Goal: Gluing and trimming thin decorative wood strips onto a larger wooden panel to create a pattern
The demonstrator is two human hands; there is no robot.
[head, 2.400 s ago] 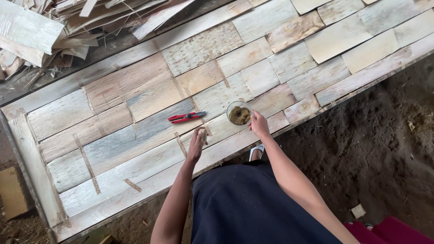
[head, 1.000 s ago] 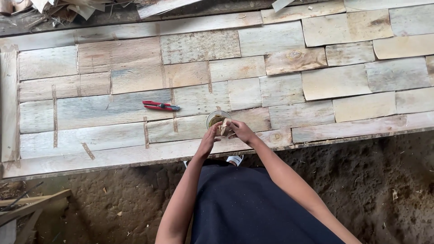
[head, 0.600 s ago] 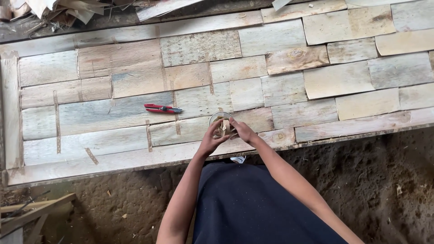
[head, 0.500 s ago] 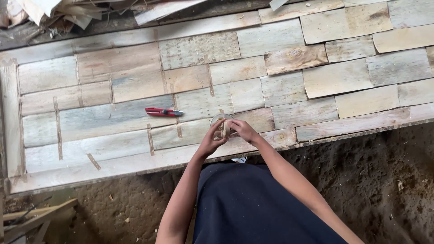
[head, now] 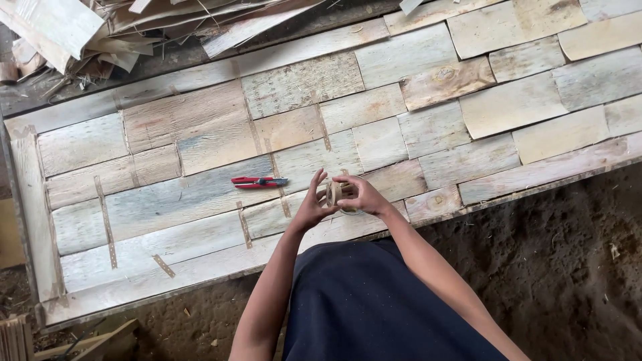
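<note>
Both hands meet at the centre of the frame: I see my right hand (head: 364, 197) gripping a small roll of tape (head: 334, 194), while my left hand (head: 313, 208) pinches its near edge. They hover over the lower edge of the counter (head: 200, 134), a sheet of pieced wooden veneers. Red pliers (head: 259, 181) lie just left of the hands. Scrap veneer (head: 80, 33) piles at upper left.

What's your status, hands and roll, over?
Both hands, left hand and right hand, hold tape roll above veneer sheet. Red cutter lies left, apart.
</note>
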